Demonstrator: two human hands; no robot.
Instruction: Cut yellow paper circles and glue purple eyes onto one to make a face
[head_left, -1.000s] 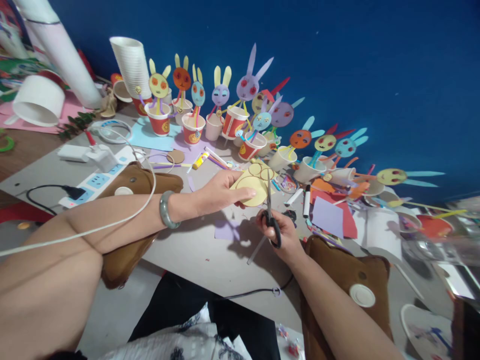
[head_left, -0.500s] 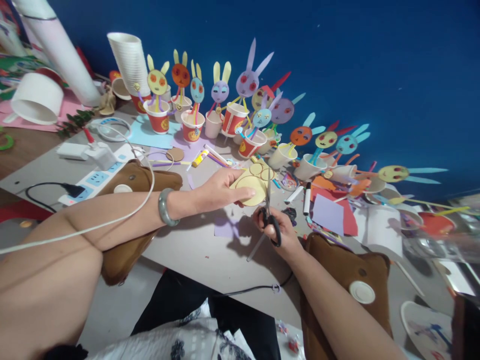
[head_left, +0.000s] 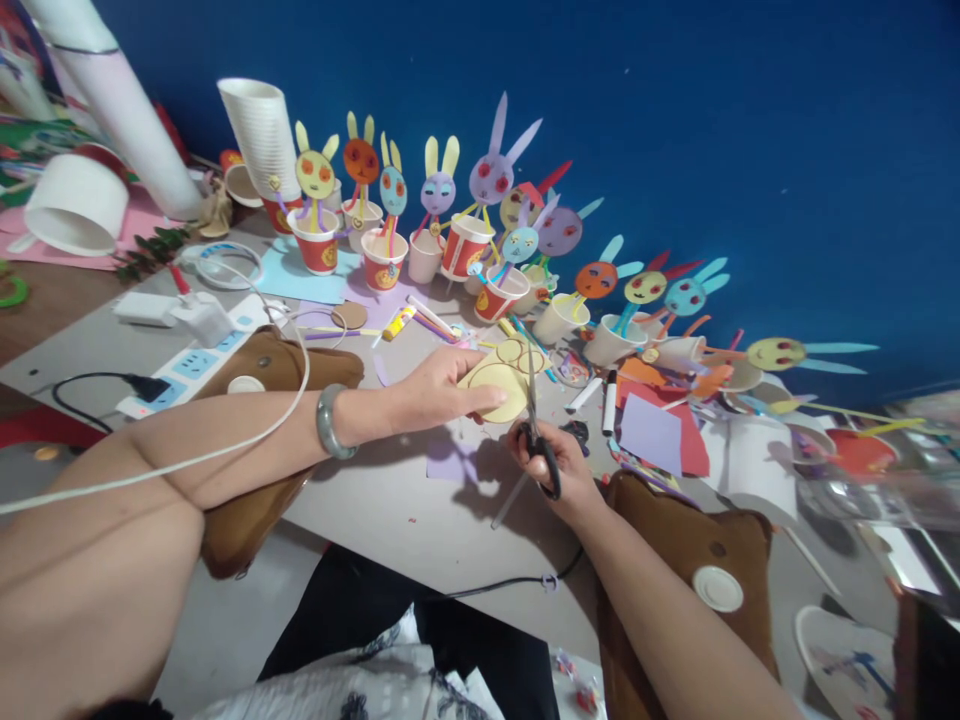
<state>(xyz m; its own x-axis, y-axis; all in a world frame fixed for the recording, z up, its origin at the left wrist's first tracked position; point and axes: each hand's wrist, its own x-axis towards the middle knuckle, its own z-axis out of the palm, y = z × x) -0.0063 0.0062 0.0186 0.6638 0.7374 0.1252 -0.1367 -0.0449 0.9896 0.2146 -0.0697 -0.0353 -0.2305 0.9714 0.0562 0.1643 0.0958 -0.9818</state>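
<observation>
My left hand (head_left: pixel 442 390) pinches a piece of yellow paper (head_left: pixel 508 392) between thumb and fingers, above the table. Circles are drawn on the paper, a large one under my thumb and smaller ones along its far edge. My right hand (head_left: pixel 559 465) is closed round the black handles of a pair of scissors (head_left: pixel 532 420). Their blades point away from me and lie at the right edge of the yellow paper. Below both hands, a lilac sheet (head_left: pixel 452 458) lies partly in shadow on the table.
Behind the hands stand several paper cups (head_left: pixel 385 260) with paper rabbit figures. At left are a power strip (head_left: pixel 196 365) and a white cable across my left forearm. Brown cushions (head_left: pixel 690 540) lie under the arms. Markers (head_left: pixel 610 403) and coloured paper (head_left: pixel 651 432) lie at right.
The view has shifted slightly, so the cups and wall appear a little lower and further left. My hands keep their hold on paper and scissors; the blades stay at the paper's right edge.
</observation>
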